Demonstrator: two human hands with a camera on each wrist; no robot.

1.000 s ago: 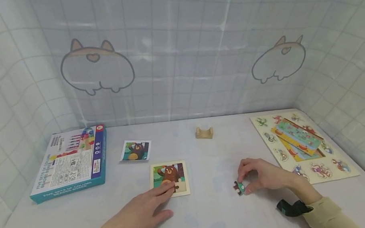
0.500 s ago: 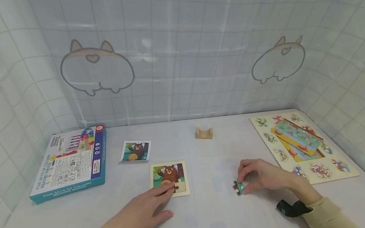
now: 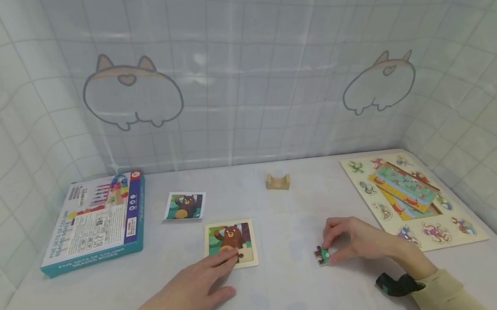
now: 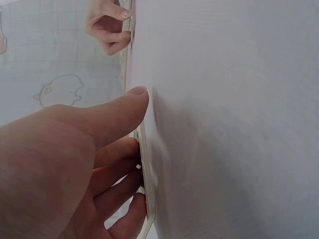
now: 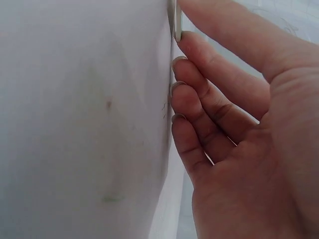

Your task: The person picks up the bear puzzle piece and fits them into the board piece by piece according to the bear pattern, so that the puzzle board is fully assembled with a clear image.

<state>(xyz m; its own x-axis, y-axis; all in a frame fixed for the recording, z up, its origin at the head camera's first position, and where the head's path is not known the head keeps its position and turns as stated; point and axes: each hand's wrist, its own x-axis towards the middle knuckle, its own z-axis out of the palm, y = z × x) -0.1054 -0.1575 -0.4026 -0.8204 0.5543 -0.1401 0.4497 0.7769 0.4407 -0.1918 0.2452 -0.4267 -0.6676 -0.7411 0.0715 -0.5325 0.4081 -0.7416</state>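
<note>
A small square jigsaw puzzle board (image 3: 247, 255) with a pale wooden frame lies on the white table. Its bear picture (image 3: 231, 234) fills most of it, and bare wood shows at the lower right corner. My left hand (image 3: 187, 290) rests its fingers on the board's lower left part, covering some of the picture. In the left wrist view those fingers (image 4: 117, 186) lie extended over the board's edge. Off to the right, my right hand (image 3: 355, 238) pinches a green and brown puzzle piece (image 3: 322, 256) between thumb and fingers, at the table surface.
Behind the board lies a bear picture card (image 3: 185, 205). A small wooden stand (image 3: 278, 181) is farther back. At left lies a teal-edged box (image 3: 96, 223). At right, an animal peg board (image 3: 371, 205) carries colourful cards (image 3: 407, 185). Tiled-pattern sheets enclose three sides.
The puzzle piece has turned a little in my right hand's fingers and shifted slightly left. My left hand has stayed on the board.
</note>
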